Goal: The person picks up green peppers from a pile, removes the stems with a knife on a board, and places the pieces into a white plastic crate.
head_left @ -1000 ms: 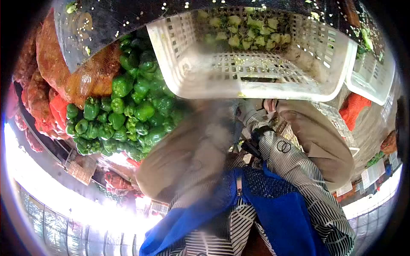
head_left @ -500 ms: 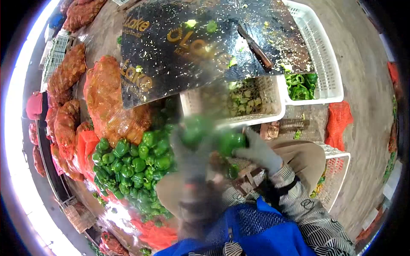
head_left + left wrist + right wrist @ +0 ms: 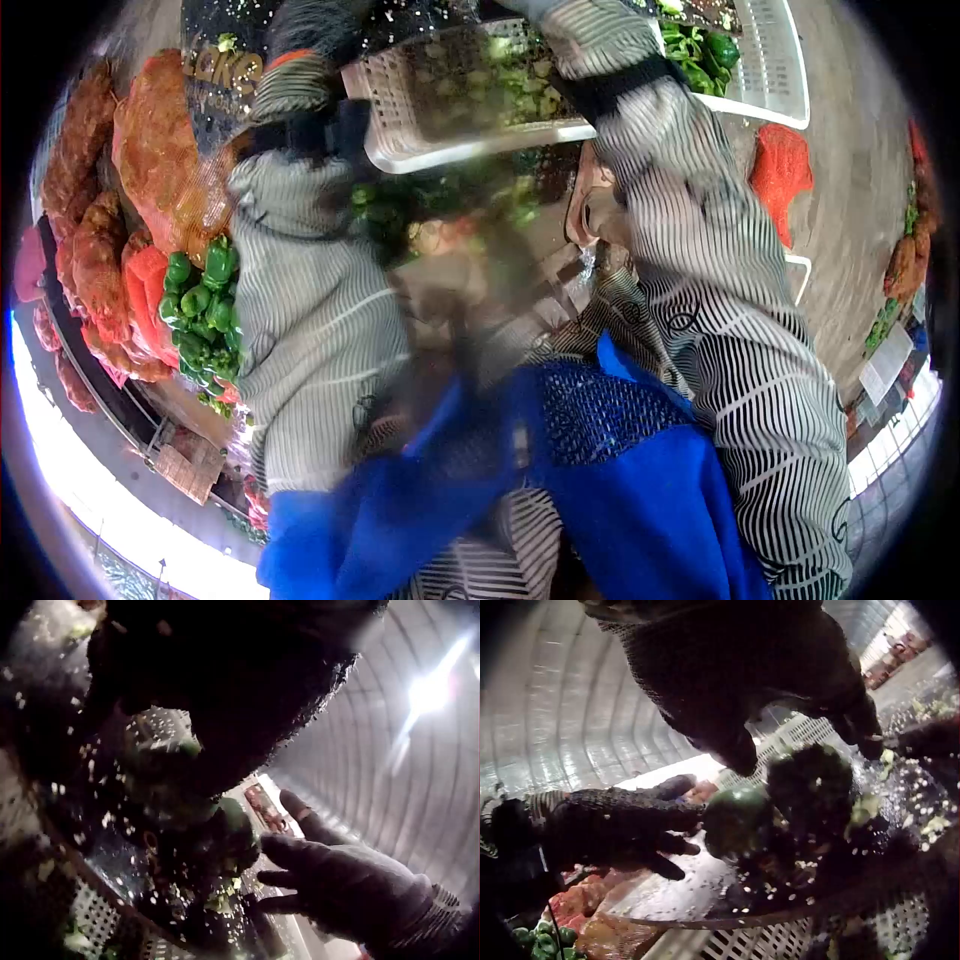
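Observation:
Both gloved hands reach over the dark board (image 3: 225, 95), mostly past the top edge of the head view. Two green peppers rest on it: a smooth one (image 3: 739, 821) and a darker one (image 3: 810, 787) beside it. My left hand (image 3: 622, 825) has its fingers stretched out, tips right at the smooth pepper. Above the darker pepper, my right hand (image 3: 772, 682) has its thumb and fingers spread apart, and in the left wrist view those fingers look straight. A dark handle-like shape (image 3: 922, 739) lies by the right fingertips. Pale seeds are scattered over the board.
Below the board's near edge stands a white crate (image 3: 480, 140) with pale green cuttings. Another white crate (image 3: 795, 70) at right contains cut green pepper. A heap of whole peppers (image 3: 200, 310) and orange mesh sacks (image 3: 165, 150) lie at left; a red mesh bag (image 3: 782, 185) is at right.
Half a second ago both hands held green peppers above the lap. Now the arms have extended forward over the board, and two peppers lie there with the fingers spread near them.

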The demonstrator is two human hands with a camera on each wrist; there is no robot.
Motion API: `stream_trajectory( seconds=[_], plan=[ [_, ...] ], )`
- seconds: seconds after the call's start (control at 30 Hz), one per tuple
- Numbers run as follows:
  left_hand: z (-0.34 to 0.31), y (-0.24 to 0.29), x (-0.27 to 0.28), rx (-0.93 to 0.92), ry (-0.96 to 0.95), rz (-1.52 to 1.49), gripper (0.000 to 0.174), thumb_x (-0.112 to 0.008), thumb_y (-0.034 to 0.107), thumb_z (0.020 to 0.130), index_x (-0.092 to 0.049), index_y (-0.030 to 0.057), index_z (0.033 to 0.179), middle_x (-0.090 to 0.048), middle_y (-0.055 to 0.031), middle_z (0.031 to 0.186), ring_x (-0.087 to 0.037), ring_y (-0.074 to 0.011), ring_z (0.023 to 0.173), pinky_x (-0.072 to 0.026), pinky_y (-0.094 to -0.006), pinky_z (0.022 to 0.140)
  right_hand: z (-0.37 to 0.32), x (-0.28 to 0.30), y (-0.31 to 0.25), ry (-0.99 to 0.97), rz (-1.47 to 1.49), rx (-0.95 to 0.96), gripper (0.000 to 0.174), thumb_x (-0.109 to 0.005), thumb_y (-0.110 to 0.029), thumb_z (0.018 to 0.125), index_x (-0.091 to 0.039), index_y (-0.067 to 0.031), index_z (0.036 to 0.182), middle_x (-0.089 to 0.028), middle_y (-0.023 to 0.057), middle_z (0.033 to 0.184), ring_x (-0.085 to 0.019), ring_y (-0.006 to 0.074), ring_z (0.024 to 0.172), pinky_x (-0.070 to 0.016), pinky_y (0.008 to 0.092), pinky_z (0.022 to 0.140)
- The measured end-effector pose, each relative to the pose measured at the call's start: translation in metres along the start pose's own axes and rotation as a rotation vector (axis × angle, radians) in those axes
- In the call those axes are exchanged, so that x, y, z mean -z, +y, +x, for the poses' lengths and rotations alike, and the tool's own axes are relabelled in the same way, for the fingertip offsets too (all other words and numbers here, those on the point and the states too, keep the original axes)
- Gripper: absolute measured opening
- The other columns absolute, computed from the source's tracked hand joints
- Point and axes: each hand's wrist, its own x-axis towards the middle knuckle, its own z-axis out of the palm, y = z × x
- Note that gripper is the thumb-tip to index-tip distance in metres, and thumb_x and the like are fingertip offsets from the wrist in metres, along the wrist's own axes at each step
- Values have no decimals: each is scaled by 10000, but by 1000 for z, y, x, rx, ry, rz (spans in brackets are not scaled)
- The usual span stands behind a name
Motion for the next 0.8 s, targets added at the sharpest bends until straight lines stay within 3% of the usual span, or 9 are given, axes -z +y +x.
stream_trajectory(
  seconds=[0.1,0.23,0.27,0.3,0.47,0.57,0.7,0.73,0.8],
  plan=[
    [-50,28,32,86,-4,160,578,-614,179,937,-336,46,1426,-531,-158,1333,-513,-250,1227,-434,-343,1020,-69,27,-20,-302,457,-61,292,-569,-307,900,-673,-46,983,-672,95,808,-609,180,628,-502,356,630],
    [-143,48,69,746,6,-146,315,-599,201,953,-616,-9,1187,-669,-70,1062,-632,-166,1017,-502,-303,913,-207,-11,-9,-960,715,-384,344,-540,-326,895,-689,-42,1020,-670,150,870,-619,268,774,-499,402,764],
    [-163,42,72,769,-128,-4,305,-608,203,951,-622,-2,1177,-666,-67,1058,-631,-154,994,-505,-292,896,-265,-55,13,-914,337,25,304,-574,-282,929,-685,-97,1144,-689,103,1046,-662,234,948,-533,406,836],
    [-177,33,75,789,-264,139,295,-617,205,950,-628,6,1167,-662,-63,1055,-630,-142,972,-507,-281,879,-293,-73,9,-1266,302,-479,313,-557,-262,922,-684,-92,1152,-675,118,1141,-632,282,1063,-488,417,934],
    [-194,-33,69,906,-660,339,340,-649,215,921,-628,-12,1174,-669,-93,1084,-637,-181,965,-522,-295,845,-425,-172,29,-1607,-42,-435,446,-532,-292,907,-568,-73,1294,-630,228,1196,-618,359,1106,-480,447,944],
    [-171,-63,49,861,-910,683,394,-646,272,912,-622,3,1199,-674,-141,1118,-649,-230,995,-530,-321,841,-356,-137,-21,-1297,162,-857,518,-544,-288,895,-474,-53,1352,-614,284,1181,-619,390,1098,-486,455,937],
    [-205,-123,5,743,-1013,800,417,-653,294,899,-610,33,1220,-668,-137,1137,-644,-244,1013,-525,-336,862,-574,-293,3,-1263,-434,-1049,518,-538,-234,897,-422,-55,1369,-633,289,1114,-643,417,996,-522,470,853],
    [-215,-135,-3,741,-1008,807,423,-655,299,895,-607,40,1226,-667,-136,1142,-643,-247,1018,-523,-340,867,-586,-316,-3,-1175,-754,-711,618,-620,-265,845,-389,-64,1381,-646,280,1057,-651,419,946,-531,471,817],
    [-235,-155,-10,758,-991,808,436,-659,310,888,-601,55,1237,-664,-134,1151,-641,-254,1027,-520,-347,878,-511,-255,13,-1337,-200,-843,703,-671,-289,804,-367,-59,1394,-648,270,1057,-651,411,956,-529,474,813]
  ],
)
